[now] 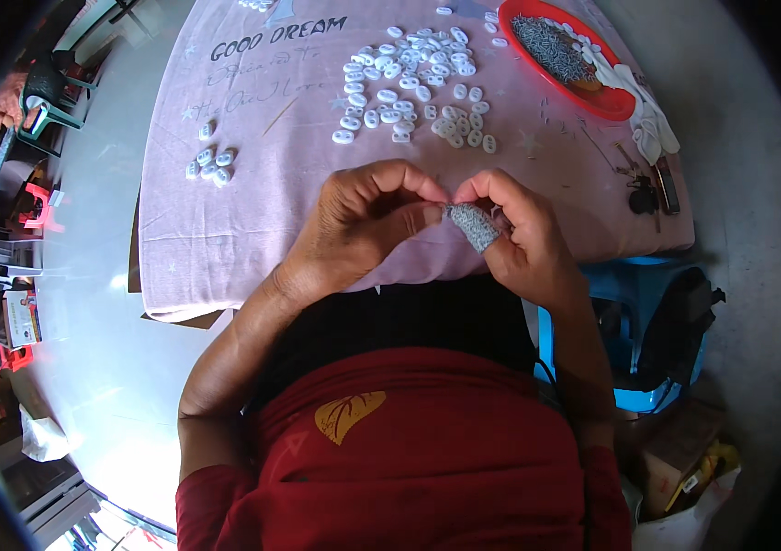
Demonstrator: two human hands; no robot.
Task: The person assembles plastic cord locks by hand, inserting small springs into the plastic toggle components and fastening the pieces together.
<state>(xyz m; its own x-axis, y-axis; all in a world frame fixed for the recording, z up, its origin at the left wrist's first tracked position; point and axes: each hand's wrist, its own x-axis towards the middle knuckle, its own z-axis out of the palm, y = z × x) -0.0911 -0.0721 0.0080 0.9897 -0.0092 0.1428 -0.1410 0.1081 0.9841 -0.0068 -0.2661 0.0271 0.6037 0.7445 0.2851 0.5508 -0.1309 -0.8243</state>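
Observation:
Above the table's near edge, my left hand [353,220] and my right hand [528,234] meet fingertip to fingertip. Each pinches thumb against forefinger, and whatever tiny piece lies between them is too small to make out. A grey knitted finger cover [475,228] wraps my right thumb. Beyond my hands, many small white oval plastic pieces [390,117], most showing two dark holes, lie scattered over the pink cloth [262,230]. A smaller group of the same white pieces [207,172] sits to the left.
At the far right, a red tray [612,103] holds a heap of small grey screws [551,48]. White gloves [652,129] hang over its side. Keys [643,197] and a dark slim object [666,186] lie near the right edge. A blue stool [624,312] with a black bag [679,317] stands below.

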